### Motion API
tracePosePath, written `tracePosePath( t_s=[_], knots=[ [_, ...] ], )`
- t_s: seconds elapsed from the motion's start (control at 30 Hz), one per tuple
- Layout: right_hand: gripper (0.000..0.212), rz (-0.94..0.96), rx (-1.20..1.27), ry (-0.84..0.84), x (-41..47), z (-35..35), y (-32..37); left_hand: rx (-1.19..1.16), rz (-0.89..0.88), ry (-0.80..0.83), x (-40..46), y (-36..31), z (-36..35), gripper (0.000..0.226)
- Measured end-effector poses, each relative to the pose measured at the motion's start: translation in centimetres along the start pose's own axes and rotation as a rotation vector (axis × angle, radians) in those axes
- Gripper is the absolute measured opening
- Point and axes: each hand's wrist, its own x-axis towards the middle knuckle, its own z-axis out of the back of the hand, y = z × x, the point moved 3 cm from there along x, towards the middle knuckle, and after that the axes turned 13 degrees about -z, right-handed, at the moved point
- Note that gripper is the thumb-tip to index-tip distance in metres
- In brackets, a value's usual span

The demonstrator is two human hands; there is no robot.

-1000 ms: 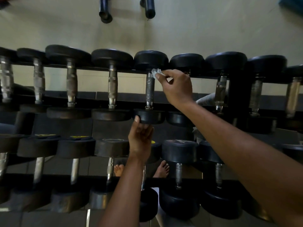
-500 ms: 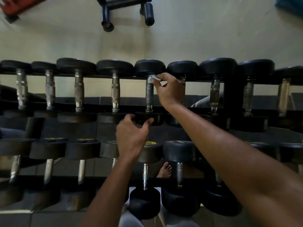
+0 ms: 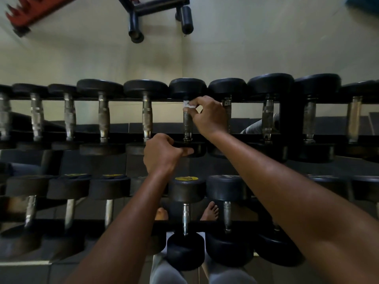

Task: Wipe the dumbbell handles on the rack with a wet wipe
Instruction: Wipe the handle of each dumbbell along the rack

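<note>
Wet wipe (image 3: 188,104) under right hand (image 3: 211,117)

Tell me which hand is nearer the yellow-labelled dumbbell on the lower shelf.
Left. The left hand grips a top-row dumbbell head just above the yellow-labelled dumbbell; the right hand pinches the wet wipe higher up.

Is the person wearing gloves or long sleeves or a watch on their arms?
No. Both arms are bare from the hands up to the frame's edge: no sleeves show. The left hand and right hand have no gloves, and no watch, bracelet or rings can be seen on the wrists or fingers.
</note>
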Motion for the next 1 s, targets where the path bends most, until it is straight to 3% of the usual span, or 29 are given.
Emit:
tracePosePath(
  t_s=[0.37,0.73,1.0],
  knots=[
    [0.027,-0.147,-0.069,0.443,-3.5,-0.3,-2.0,-0.019,0.028,0.000,-0.4,-0.1,0.0,0.051],
    [0.017,-0.451,0.007,0.370,-3.3,-0.8,-3.7,-0.015,0.026,0.006,0.0,0.1,-0.2,0.046],
    [0.021,-0.472,-0.083,0.654,-1.4,0.0,-3.1,-0.031,0.017,-0.012,-0.4,-0.1,0.0,0.049]
  ],
)
